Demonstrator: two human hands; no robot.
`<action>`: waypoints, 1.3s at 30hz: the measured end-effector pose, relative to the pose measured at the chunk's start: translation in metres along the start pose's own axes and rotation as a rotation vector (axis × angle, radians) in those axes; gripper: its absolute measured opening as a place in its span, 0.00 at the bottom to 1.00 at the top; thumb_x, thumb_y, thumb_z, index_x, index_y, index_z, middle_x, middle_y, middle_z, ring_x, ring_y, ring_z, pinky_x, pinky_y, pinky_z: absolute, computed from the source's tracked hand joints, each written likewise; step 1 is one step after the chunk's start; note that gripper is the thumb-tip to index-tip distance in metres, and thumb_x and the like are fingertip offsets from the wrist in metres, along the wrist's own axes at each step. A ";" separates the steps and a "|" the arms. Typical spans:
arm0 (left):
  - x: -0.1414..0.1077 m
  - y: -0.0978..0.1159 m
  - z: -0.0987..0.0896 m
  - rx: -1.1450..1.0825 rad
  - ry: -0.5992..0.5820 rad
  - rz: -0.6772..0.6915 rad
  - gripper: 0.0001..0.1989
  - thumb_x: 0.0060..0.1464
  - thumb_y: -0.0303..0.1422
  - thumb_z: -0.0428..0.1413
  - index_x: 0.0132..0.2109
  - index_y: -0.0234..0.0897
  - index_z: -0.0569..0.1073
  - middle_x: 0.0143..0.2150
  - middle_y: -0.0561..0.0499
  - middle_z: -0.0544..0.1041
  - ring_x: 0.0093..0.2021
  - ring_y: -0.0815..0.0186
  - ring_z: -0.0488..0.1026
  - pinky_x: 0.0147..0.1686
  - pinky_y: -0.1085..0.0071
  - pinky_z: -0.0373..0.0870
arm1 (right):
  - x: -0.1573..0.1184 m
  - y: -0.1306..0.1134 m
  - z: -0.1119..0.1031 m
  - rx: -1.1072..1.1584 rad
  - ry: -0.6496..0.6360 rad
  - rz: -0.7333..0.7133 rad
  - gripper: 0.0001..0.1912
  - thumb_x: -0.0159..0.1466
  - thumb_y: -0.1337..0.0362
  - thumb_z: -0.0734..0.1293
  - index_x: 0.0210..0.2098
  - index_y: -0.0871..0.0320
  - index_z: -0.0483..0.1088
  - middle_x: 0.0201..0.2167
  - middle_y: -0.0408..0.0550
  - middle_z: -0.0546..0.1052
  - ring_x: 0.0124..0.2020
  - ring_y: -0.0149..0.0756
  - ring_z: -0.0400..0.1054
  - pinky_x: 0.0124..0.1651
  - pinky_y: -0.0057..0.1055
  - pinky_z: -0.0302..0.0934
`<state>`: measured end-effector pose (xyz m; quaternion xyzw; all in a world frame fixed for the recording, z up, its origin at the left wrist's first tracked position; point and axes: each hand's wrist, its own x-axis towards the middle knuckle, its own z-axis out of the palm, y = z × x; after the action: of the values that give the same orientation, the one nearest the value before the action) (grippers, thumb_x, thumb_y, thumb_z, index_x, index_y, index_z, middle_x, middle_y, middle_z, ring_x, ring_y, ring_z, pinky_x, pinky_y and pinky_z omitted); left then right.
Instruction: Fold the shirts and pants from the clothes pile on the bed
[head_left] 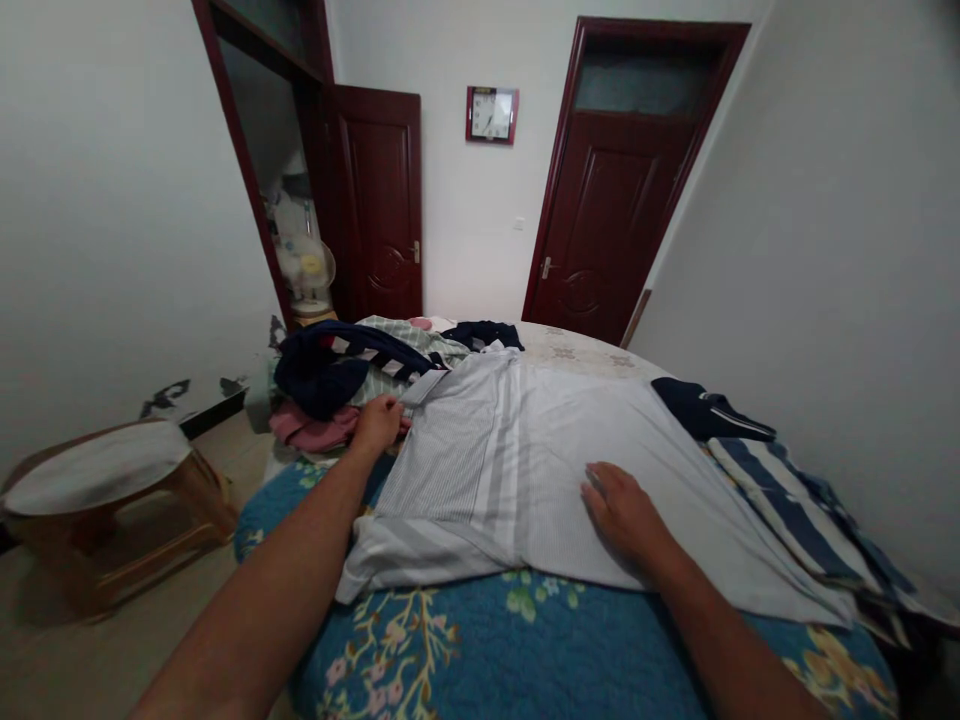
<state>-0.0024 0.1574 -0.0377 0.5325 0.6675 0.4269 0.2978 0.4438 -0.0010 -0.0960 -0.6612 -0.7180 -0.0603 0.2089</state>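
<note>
A light grey striped shirt (517,470) lies spread flat, its collar toward the left and its hem toward the right. At the collar's edge my left hand (380,423) is closed, with the shirt's fabric pinched at its fingertips. My right hand (622,505) rests palm down on the shirt's lower half, fingers stretched out and holding nothing. One sleeve (427,550) is laid out toward me along the near side. Beneath the shirt is a blue floral quilted cover (480,640).
A heap of clothes with a navy garment (322,375) and a pink one (311,425) lies at the left. Folded clothes, including a striped one (795,500), are stacked at the right. A wooden stool (105,470) stands left; a fan (307,265) is beyond the doorway.
</note>
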 end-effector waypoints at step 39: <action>-0.062 -0.011 -0.039 0.830 -0.110 0.098 0.15 0.61 0.31 0.51 0.54 0.41 0.70 0.49 0.36 0.84 0.51 0.47 0.83 0.46 0.60 0.73 | -0.011 -0.011 0.009 -0.114 -0.106 0.015 0.30 0.76 0.49 0.57 0.71 0.56 0.67 0.74 0.59 0.64 0.74 0.53 0.57 0.75 0.55 0.50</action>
<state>-0.0248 0.0871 -0.0333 0.6605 0.7397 0.1064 0.0726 0.4320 -0.0093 -0.1063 -0.6798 -0.7184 -0.0645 0.1331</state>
